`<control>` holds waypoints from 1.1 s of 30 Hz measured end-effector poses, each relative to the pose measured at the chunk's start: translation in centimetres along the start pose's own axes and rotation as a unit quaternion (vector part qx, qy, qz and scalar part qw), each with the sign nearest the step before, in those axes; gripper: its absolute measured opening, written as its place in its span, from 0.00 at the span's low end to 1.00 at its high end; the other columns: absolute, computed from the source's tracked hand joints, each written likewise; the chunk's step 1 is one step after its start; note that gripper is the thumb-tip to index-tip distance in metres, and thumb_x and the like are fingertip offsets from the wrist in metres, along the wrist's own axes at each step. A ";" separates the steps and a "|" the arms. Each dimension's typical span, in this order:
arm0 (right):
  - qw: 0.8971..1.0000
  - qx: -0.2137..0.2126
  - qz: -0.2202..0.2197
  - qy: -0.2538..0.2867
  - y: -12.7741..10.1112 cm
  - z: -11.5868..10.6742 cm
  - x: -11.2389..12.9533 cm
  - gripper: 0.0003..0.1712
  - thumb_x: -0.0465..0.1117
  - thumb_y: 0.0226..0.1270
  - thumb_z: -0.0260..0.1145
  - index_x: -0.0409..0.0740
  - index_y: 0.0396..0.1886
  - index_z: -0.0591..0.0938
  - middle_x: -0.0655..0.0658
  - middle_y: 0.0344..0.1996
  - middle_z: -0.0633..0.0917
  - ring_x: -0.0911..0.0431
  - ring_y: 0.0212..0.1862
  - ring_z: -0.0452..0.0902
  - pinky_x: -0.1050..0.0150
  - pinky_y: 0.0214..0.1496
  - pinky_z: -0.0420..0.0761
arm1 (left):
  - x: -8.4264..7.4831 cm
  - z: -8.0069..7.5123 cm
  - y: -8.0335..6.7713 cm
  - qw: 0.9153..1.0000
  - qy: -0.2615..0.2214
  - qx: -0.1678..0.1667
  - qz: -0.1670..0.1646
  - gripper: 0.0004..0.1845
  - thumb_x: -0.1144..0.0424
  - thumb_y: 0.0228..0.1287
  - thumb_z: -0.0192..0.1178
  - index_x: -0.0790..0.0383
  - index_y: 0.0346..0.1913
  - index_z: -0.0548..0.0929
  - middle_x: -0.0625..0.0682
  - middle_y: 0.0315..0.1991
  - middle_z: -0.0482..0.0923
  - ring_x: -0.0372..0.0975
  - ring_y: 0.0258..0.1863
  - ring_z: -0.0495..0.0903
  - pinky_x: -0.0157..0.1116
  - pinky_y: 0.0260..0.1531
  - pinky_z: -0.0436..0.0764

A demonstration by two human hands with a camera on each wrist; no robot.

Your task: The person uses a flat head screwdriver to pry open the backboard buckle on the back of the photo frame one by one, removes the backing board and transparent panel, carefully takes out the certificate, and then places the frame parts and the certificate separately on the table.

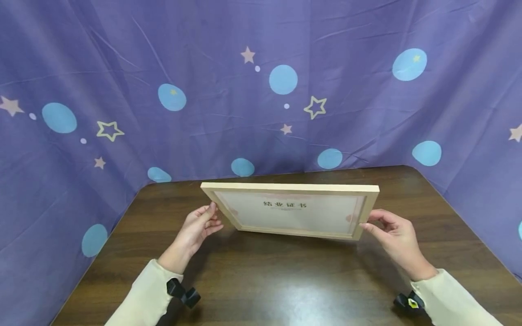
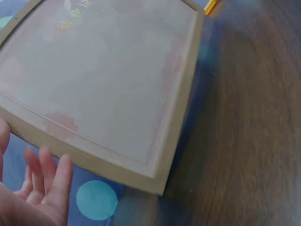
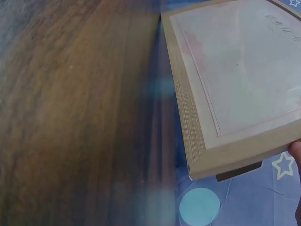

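A light wooden picture frame (image 1: 289,187) is held tilted above the brown table, its front towards me. Behind its clear front lies a pale certificate (image 1: 265,219) with pink patches and dark printed characters. My left hand (image 1: 197,228) pinches the frame's left side; in the left wrist view, several of that hand's fingers (image 2: 61,181) spread free below the rim. At the opposite side, my right hand (image 1: 393,237) grips the edge between thumb and fingers. In the right wrist view, only part of that hand (image 3: 296,155) shows, and a dark tab (image 3: 240,170) sticks out behind the frame.
The dark wooden table (image 1: 261,271) reaches back to a purple curtain (image 1: 212,90) with blue dots and stars, which also hangs along both sides. Black wrist devices (image 1: 183,293) sit at both cream sleeves. A small yellow object (image 2: 210,6) shows at the left wrist view's top.
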State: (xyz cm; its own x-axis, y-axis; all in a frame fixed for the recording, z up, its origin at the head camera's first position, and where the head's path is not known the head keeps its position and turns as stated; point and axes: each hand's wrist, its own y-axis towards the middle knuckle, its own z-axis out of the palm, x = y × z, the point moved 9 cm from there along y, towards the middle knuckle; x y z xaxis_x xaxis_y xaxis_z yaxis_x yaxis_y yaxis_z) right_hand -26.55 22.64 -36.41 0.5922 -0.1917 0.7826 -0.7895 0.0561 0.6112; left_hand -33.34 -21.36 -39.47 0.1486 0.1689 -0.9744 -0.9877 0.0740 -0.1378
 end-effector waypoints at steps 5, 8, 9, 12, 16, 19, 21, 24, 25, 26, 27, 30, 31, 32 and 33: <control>0.999 0.008 -0.031 0.014 -0.1 -0.3 0.3 0.20 0.10 0.43 0.63 0.30 0.35 0.83 0.56 0.30 0.85 0.67 0.31 0.78 0.79 0.26 0.75 | 1.6 0.8 -0.4 0.991 0.058 0.085 -0.086 0.41 0.33 0.67 0.36 0.72 0.44 0.78 0.49 0.29 0.82 0.37 0.29 0.82 0.34 0.35 0.84; 0.999 0.007 -0.045 -0.003 -0.3 -0.5 0.6 0.21 0.10 0.41 0.64 0.30 0.34 0.83 0.56 0.31 0.85 0.67 0.29 0.76 0.77 0.23 0.73 | 2.6 1.5 -0.9 0.978 0.065 0.148 -0.129 0.46 0.32 0.67 0.30 0.75 0.50 0.77 0.49 0.34 0.85 0.37 0.31 0.83 0.32 0.35 0.83; 0.999 0.008 -0.045 -0.012 -0.3 -0.6 0.6 0.21 0.10 0.40 0.64 0.31 0.34 0.83 0.57 0.30 0.85 0.67 0.27 0.74 0.76 0.21 0.72 | 2.8 1.7 -1.0 0.975 0.062 0.165 -0.139 0.44 0.33 0.69 0.31 0.75 0.51 0.77 0.49 0.35 0.85 0.36 0.31 0.83 0.31 0.34 0.83; 0.998 0.011 -0.042 -0.035 -0.4 -0.7 0.6 0.20 0.11 0.40 0.66 0.33 0.32 0.83 0.59 0.29 0.84 0.68 0.22 0.69 0.72 0.16 0.67 | 3.2 2.4 -1.5 0.966 0.040 0.202 -0.153 0.36 0.40 0.73 0.33 0.71 0.50 0.78 0.48 0.38 0.85 0.35 0.32 0.83 0.29 0.33 0.83; 0.999 0.024 -0.043 0.002 -0.5 -0.6 0.3 0.21 0.10 0.41 0.64 0.34 0.32 0.83 0.57 0.29 0.84 0.70 0.23 0.72 0.76 0.19 0.72 | 3.0 3.1 -2.1 0.963 -0.012 0.218 -0.157 0.27 0.48 0.75 0.35 0.64 0.45 0.81 0.48 0.39 0.85 0.34 0.35 0.83 0.26 0.32 0.82; 0.994 0.041 -0.067 0.080 -0.4 -0.6 0.4 0.21 0.09 0.44 0.61 0.29 0.36 0.83 0.49 0.35 0.86 0.64 0.34 0.80 0.76 0.32 0.80 | 2.7 3.6 -2.6 0.959 -0.076 0.216 -0.167 0.19 0.56 0.74 0.40 0.57 0.38 0.83 0.50 0.35 0.86 0.34 0.34 0.84 0.25 0.31 0.82; 0.986 0.055 -0.086 0.131 -0.3 -0.5 0.5 0.20 0.09 0.45 0.59 0.25 0.38 0.82 0.42 0.38 0.86 0.58 0.41 0.82 0.73 0.40 0.81 | 2.5 4.4 -3.1 0.948 -0.120 0.233 -0.182 0.18 0.61 0.73 0.39 0.59 0.36 0.82 0.51 0.34 0.86 0.34 0.33 0.85 0.25 0.32 0.82; 0.978 0.066 -0.107 0.168 -0.1 -0.4 0.8 0.18 0.08 0.47 0.57 0.22 0.37 0.81 0.37 0.40 0.85 0.53 0.47 0.81 0.70 0.46 0.81 | 2.2 5.3 -4.1 0.935 -0.138 0.262 -0.195 0.20 0.65 0.70 0.33 0.59 0.34 0.80 0.50 0.31 0.85 0.34 0.31 0.85 0.26 0.33 0.83; 0.976 0.068 -0.107 0.176 0.0 -0.4 0.9 0.17 0.08 0.47 0.57 0.21 0.37 0.81 0.36 0.40 0.85 0.52 0.48 0.81 0.69 0.48 0.80 | 2.1 5.5 -4.3 0.934 -0.132 0.268 -0.195 0.21 0.65 0.70 0.32 0.60 0.34 0.79 0.49 0.31 0.85 0.34 0.31 0.85 0.26 0.33 0.83; 0.976 0.068 -0.102 0.182 0.1 -0.3 0.8 0.17 0.08 0.47 0.57 0.20 0.37 0.80 0.36 0.41 0.84 0.51 0.49 0.80 0.69 0.48 0.80 | 2.0 5.6 -4.5 0.935 -0.122 0.274 -0.188 0.22 0.65 0.70 0.30 0.61 0.35 0.79 0.49 0.31 0.85 0.34 0.31 0.85 0.27 0.34 0.83; 0.976 0.067 -0.093 0.185 0.1 -0.3 0.8 0.16 0.09 0.48 0.57 0.20 0.37 0.80 0.36 0.42 0.84 0.51 0.49 0.80 0.68 0.49 0.80 | 2.0 5.4 -4.5 0.941 -0.107 0.269 -0.177 0.23 0.65 0.71 0.29 0.60 0.34 0.80 0.48 0.31 0.85 0.34 0.30 0.84 0.27 0.33 0.83; 0.981 0.057 -0.042 0.180 0.4 0.0 0.2 0.16 0.11 0.51 0.58 0.19 0.42 0.78 0.39 0.47 0.83 0.53 0.53 0.78 0.68 0.52 0.79 | 1.7 4.7 -4.2 0.958 -0.095 0.232 -0.138 0.21 0.66 0.71 0.32 0.60 0.34 0.79 0.49 0.30 0.85 0.35 0.30 0.85 0.29 0.32 0.84; 0.982 0.051 -0.017 0.183 0.4 0.1 -0.2 0.17 0.12 0.52 0.58 0.19 0.44 0.77 0.39 0.50 0.82 0.54 0.54 0.77 0.68 0.52 0.79 | 1.5 4.5 -4.0 0.962 -0.097 0.221 -0.124 0.20 0.67 0.71 0.33 0.60 0.35 0.79 0.49 0.31 0.85 0.36 0.31 0.85 0.30 0.32 0.84; 0.982 0.046 0.011 0.184 0.4 0.2 -0.6 0.19 0.13 0.54 0.58 0.19 0.47 0.76 0.41 0.52 0.81 0.55 0.55 0.76 0.68 0.52 0.79 | 1.4 4.3 -3.9 0.965 -0.100 0.215 -0.112 0.20 0.67 0.72 0.33 0.60 0.36 0.79 0.50 0.31 0.85 0.36 0.31 0.85 0.31 0.33 0.84; 0.981 0.044 0.040 0.187 0.3 0.4 -1.1 0.20 0.15 0.56 0.58 0.21 0.50 0.75 0.43 0.53 0.80 0.56 0.55 0.76 0.68 0.52 0.79 | 1.4 4.2 -3.7 0.968 -0.102 0.207 -0.101 0.19 0.68 0.72 0.34 0.60 0.36 0.79 0.50 0.32 0.84 0.37 0.32 0.85 0.32 0.33 0.84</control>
State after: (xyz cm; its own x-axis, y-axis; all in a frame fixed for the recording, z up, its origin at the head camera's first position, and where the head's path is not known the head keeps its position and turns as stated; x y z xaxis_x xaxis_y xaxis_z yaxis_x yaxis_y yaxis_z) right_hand -27.51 22.48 -37.09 0.5321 0.1831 0.8266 -0.8372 -0.0319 0.5460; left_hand -29.27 -17.28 -39.53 0.3857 0.2978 -0.8733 -0.8394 0.5061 -0.1981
